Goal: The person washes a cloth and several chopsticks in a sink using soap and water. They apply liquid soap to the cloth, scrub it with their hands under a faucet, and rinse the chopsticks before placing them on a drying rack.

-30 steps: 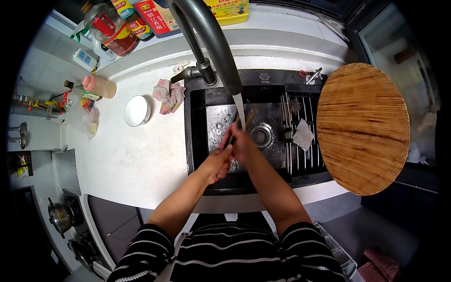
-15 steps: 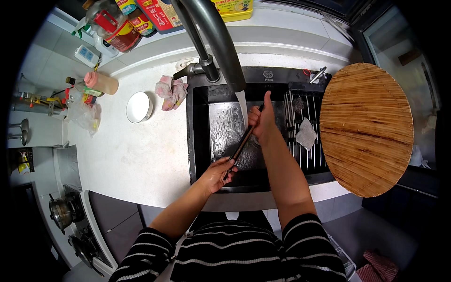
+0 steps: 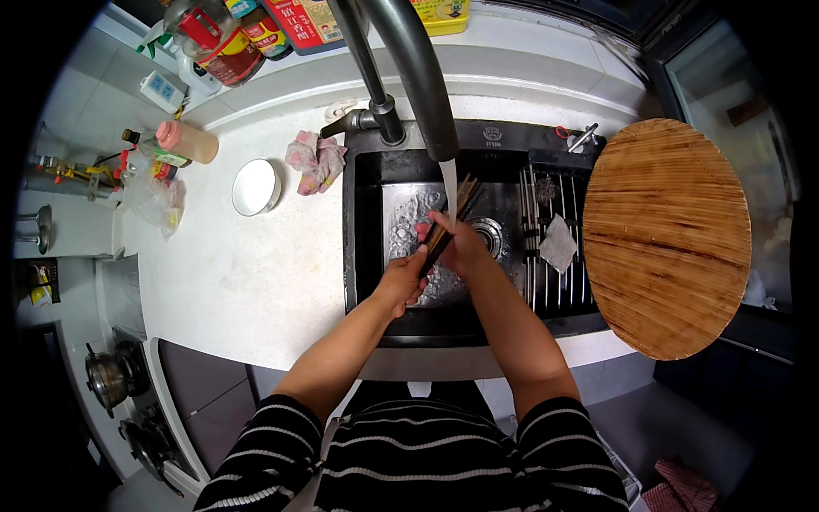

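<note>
A bundle of dark chopsticks (image 3: 467, 194) slants up and to the right over the black sink (image 3: 362, 247), its lighter ends slightly fanned out. My left hand (image 3: 403, 280) is closed around the near end. Higher up, my right hand (image 3: 463, 250) closes on the middle of the bundle, its fingers partly hidden behind the sticks. Water (image 3: 450, 183) streams from the dark faucet (image 3: 426, 94) onto the chopsticks and my right hand. Beyond my right hand the round drain (image 3: 488, 235) shows in the wet basin.
A rack of metal bars (image 3: 531, 286) spans the sink's right side, with a grey cloth (image 3: 558, 243) and a steel scrubber (image 3: 544, 189) on it. A large round bamboo board (image 3: 670, 239) stands right. Left on the counter are a white bowl (image 3: 256, 188), a pinkish rag (image 3: 316, 162) and bottles (image 3: 188, 142).
My right hand has slid down the chopsticks toward my left hand, and its raised thumb has lowered. The chopsticks' far ends now show spread apart. My left hand has moved slightly up.
</note>
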`<control>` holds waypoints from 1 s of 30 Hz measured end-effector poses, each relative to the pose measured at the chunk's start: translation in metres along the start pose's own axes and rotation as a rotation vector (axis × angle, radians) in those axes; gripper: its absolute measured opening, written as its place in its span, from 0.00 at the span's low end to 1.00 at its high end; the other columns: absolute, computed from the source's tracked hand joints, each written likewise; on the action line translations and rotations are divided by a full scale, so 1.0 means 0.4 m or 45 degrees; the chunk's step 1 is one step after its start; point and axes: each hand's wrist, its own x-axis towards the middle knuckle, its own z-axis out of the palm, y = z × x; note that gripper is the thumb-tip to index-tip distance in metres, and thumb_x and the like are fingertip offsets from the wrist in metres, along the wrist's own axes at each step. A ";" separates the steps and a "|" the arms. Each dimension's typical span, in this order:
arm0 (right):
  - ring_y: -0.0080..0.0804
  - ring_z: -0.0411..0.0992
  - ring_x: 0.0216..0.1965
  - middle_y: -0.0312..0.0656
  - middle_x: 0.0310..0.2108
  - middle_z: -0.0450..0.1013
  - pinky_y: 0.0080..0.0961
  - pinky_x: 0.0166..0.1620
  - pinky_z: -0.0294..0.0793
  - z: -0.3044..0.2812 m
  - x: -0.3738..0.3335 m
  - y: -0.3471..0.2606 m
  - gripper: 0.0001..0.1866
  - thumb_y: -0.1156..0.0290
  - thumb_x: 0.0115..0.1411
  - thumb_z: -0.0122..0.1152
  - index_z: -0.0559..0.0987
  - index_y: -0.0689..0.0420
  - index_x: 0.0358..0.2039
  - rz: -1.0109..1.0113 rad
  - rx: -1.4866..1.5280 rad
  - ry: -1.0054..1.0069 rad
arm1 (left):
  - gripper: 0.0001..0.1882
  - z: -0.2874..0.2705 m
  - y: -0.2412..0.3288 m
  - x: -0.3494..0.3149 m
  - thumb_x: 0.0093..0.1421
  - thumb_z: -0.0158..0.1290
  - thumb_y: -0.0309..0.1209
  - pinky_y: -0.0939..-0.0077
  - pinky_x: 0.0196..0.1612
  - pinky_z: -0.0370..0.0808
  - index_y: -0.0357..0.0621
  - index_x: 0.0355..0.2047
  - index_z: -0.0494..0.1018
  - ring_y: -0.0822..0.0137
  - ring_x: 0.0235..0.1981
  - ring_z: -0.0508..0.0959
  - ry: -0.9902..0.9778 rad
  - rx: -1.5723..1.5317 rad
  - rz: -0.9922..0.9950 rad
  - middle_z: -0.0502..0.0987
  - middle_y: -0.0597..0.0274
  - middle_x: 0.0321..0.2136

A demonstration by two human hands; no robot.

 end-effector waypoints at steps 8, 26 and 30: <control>0.34 0.72 0.29 0.44 0.29 0.73 0.31 0.34 0.74 -0.041 0.007 -0.016 0.15 0.65 0.56 0.58 0.72 0.63 0.37 -0.043 -0.239 0.090 | 0.08 -0.013 -0.007 -0.019 0.62 0.42 0.28 0.83 0.18 0.69 0.40 0.40 0.66 0.74 0.20 0.70 -0.423 -0.361 0.062 0.73 0.59 0.29; 0.32 0.69 0.19 0.42 0.19 0.70 0.28 0.23 0.70 0.000 0.018 0.074 0.10 0.69 0.58 0.53 0.71 0.64 0.28 -0.140 -0.229 0.309 | 0.27 -0.022 -0.011 0.102 0.62 0.33 0.53 0.49 0.59 0.48 0.43 0.47 0.65 0.55 0.45 0.66 -0.129 -0.790 -0.202 0.69 0.53 0.44; 0.36 0.69 0.20 0.44 0.20 0.69 0.32 0.26 0.72 -0.197 0.124 0.153 0.05 0.74 0.57 0.53 0.70 0.62 0.31 0.103 -0.329 0.445 | 0.35 -0.022 0.003 0.092 0.60 0.39 0.53 0.47 0.61 0.30 0.46 0.61 0.47 0.50 0.61 0.50 0.235 -0.311 -0.194 0.50 0.48 0.60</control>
